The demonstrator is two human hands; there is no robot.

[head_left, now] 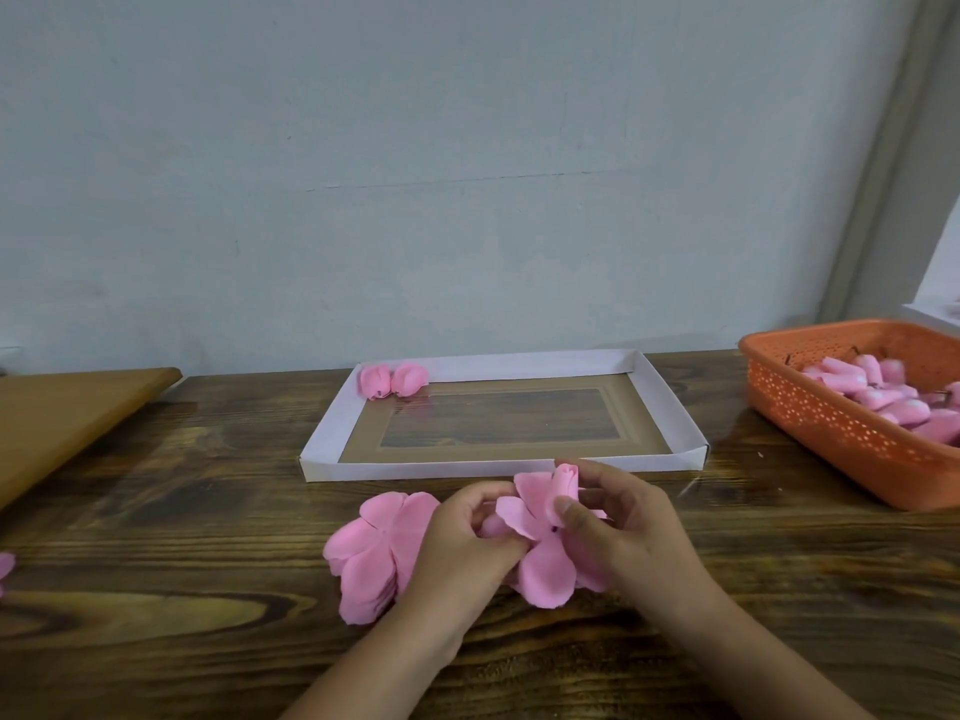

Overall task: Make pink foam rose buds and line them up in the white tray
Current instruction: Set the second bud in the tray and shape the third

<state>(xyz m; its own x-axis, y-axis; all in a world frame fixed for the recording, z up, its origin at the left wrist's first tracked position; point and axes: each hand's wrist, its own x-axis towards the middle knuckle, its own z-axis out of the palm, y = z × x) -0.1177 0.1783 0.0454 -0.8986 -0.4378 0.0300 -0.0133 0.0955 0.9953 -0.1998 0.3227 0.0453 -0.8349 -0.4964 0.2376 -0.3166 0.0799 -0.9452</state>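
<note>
A pink rose bud (566, 480) sits inside loose pink petals (545, 558), low in the middle of the wooden surface (208, 511). The left hand (467, 537) and right hand (623, 532) both pinch the petals. At 12 o'clock is the white tray (332, 428), with two finished buds (393, 379) in its far left corner. At 9 o'clock lies a petal stack (374, 553). At 2 o'clock stands an orange basket (810, 407).

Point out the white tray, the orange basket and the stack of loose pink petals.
white tray (322, 433): head view, left wall.
orange basket (810, 407): head view, perforated front wall.
stack of loose pink petals (374, 558): head view, top petal sheet.
</note>
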